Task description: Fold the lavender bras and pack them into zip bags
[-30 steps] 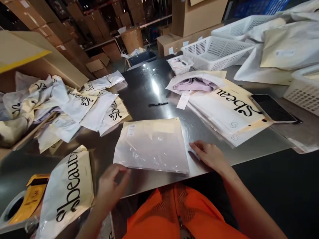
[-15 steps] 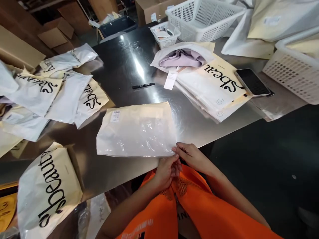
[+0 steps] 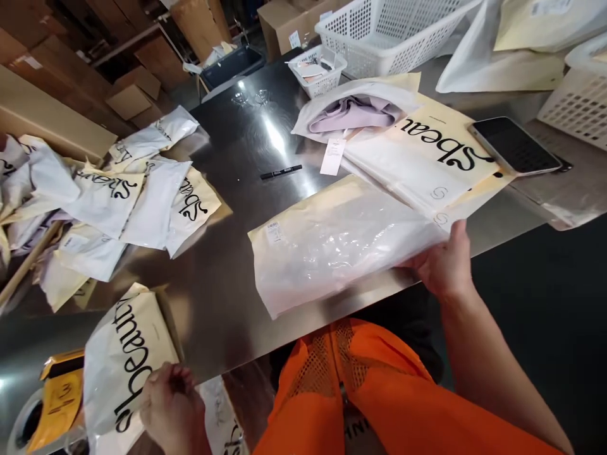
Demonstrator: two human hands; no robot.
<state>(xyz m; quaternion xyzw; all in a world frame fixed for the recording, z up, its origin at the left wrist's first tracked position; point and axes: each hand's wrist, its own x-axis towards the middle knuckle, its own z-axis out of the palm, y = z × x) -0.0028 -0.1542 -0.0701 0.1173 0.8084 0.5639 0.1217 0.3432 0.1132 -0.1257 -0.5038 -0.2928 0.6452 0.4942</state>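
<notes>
A white and cream plastic mailer bag (image 3: 341, 240) with a barcode label lies along the table's front edge, its near right part slightly raised. My right hand (image 3: 446, 262) is closed on its right end, thumb on top and fingers beneath. At the lower left, my left hand (image 3: 173, 404) is beside the near right edge of a printed mailer bag (image 3: 128, 354). Its fingers are loosely curved and apart, with nothing visible between them; whether they touch that bag cannot be made out.
Printed mailer bags (image 3: 446, 151) lie at the right, under an open bag with lilac cloth (image 3: 355, 114). A phone (image 3: 516, 145), a black marker (image 3: 281, 172) and white baskets (image 3: 322, 79) are on the metal table. Packed bags (image 3: 104, 196) are heaped at left.
My hands have parted. The right has moved right with the mailer bag, whose right end now meets the printed stack. The left has moved to the printed bag at lower left.
</notes>
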